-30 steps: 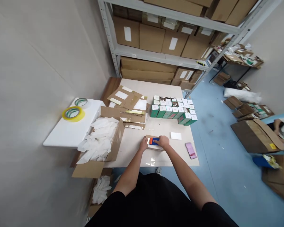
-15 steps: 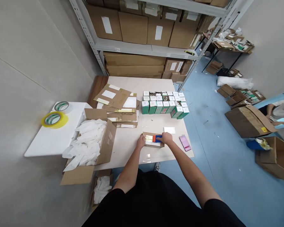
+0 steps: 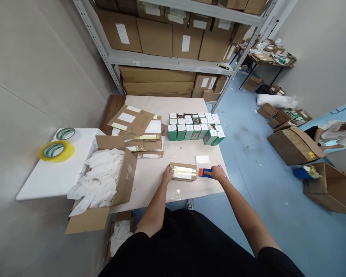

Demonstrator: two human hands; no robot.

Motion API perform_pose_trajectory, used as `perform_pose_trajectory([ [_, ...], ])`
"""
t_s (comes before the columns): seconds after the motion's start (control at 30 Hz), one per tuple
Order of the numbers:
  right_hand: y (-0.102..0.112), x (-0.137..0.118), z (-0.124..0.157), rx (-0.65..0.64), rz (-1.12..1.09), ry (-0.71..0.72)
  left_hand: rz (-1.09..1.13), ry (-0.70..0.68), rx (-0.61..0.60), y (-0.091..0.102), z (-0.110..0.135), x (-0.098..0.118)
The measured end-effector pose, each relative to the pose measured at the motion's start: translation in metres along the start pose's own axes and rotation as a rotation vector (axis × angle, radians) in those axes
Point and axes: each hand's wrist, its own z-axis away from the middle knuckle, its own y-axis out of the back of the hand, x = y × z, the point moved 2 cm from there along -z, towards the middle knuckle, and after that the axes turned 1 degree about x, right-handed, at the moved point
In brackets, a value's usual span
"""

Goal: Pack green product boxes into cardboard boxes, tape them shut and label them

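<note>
My left hand (image 3: 167, 174) grips the left end of a small cardboard box (image 3: 175, 177) on the table. A white label and shiny clear tape run along the box's top. Just off the box's right end, my right hand (image 3: 216, 173) is closed around a blue and orange tape dispenser (image 3: 205, 172). Beneath that hand a phone (image 3: 226, 177) shows only by its edge. Beyond the dispenser lies a small white card (image 3: 202, 159).
Rows of green and white boxes (image 3: 188, 132) stand farther back. Flattened cartons (image 3: 144, 145) are stacked left of them. An open carton of white paper (image 3: 123, 181) sits at left, by tape rolls (image 3: 57, 151). A shelf (image 3: 161, 61) rises behind; a person (image 3: 331, 132) is at far right.
My right hand has drawn the tape dispenser rightward off the box's top, past its right end and over the phone. The left hand keeps its hold on the box. The view has shifted slightly.
</note>
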Motion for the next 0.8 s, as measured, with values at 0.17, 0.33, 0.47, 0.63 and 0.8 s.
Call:
perform_pose_trajectory([
  [0.17, 0.002, -0.007, 0.007, 0.005, -0.042, 0.012, 0.032, -0.015, -0.013, 0.007, -0.002, -0.004],
  [0.33, 0.009, -0.032, 0.017, 0.037, -0.086, 0.089, 0.012, 0.04, 0.04, 0.029, -0.006, -0.015],
  [0.47, 0.014, -0.077, 0.027, 0.086, -0.115, 0.156, -0.043, 0.122, 0.099, 0.058, -0.013, -0.022],
  [0.63, 0.025, -0.158, 0.036, 0.155, -0.066, 0.224, -0.024, 0.141, 0.209, 0.094, -0.013, -0.019],
  [0.8, 0.037, -0.238, 0.042, 0.128, 0.015, 0.265, 0.193, -0.038, 0.093, 0.108, 0.002, 0.003],
])
